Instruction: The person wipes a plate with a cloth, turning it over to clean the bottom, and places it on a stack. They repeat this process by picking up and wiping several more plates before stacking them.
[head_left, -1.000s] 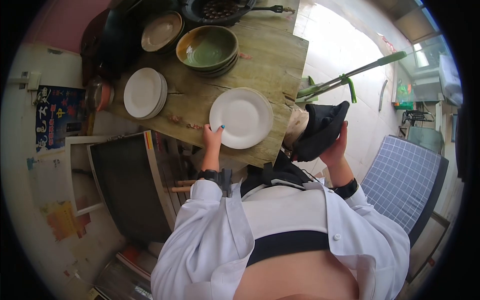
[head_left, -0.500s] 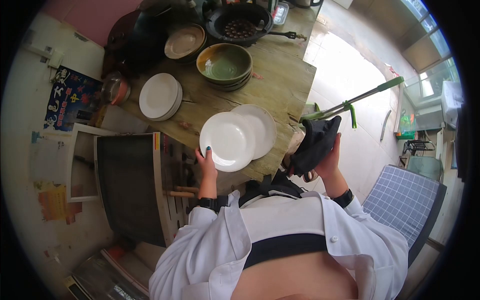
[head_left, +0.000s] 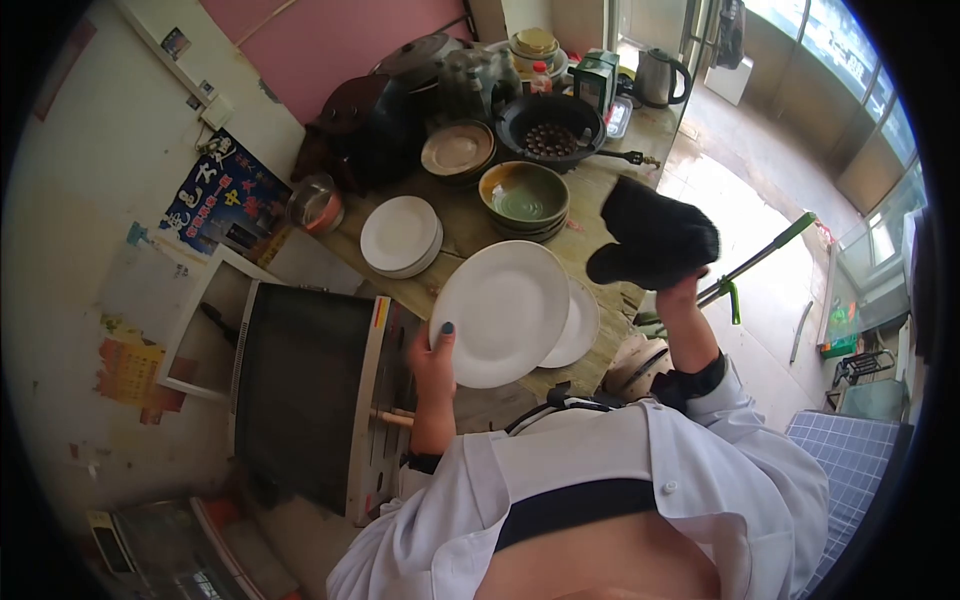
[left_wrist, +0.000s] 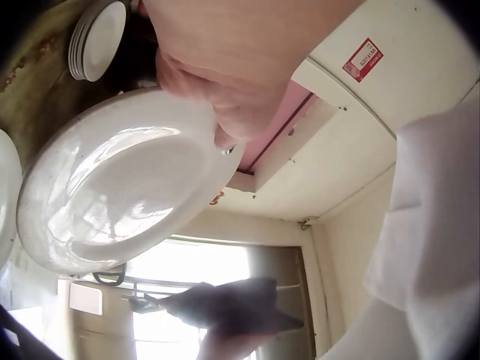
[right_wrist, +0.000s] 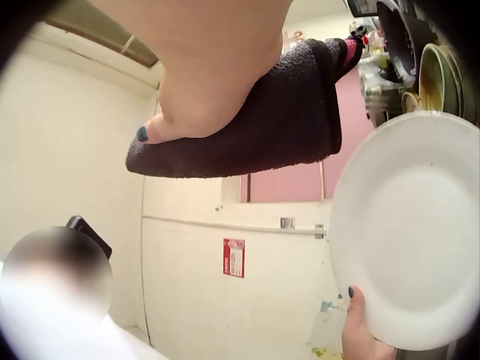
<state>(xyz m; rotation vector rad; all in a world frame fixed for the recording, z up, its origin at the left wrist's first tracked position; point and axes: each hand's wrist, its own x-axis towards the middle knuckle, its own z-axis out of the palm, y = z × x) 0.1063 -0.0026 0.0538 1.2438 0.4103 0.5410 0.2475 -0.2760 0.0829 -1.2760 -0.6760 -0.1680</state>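
Observation:
My left hand (head_left: 434,368) grips a white plate (head_left: 505,310) at its left rim, with the thumb on the upper face. The plate is raised and tilted, overlapping another white plate (head_left: 580,325) that lies on the wooden table (head_left: 455,222). Off to the right, my right hand (head_left: 683,297) holds a folded black cloth (head_left: 660,238) up in the air, apart from the plate. In the right wrist view the thumb presses along the dark, fuzzy cloth (right_wrist: 247,135), and the plate (right_wrist: 412,225) faces it.
A stack of white plates (head_left: 398,232) stands at the table's left, with green bowls (head_left: 522,198) and brownish plates (head_left: 455,150) behind. Farther back are a black wok (head_left: 550,128) and a kettle (head_left: 660,78). An oven-like cabinet (head_left: 305,395) stands below left; a green-handled pole (head_left: 775,245) leans at right.
My left hand has lifted the top plate off the other one and tilted it up. The right hand has raised the black cloth up and forward. The head view now shows more of the table's far end.

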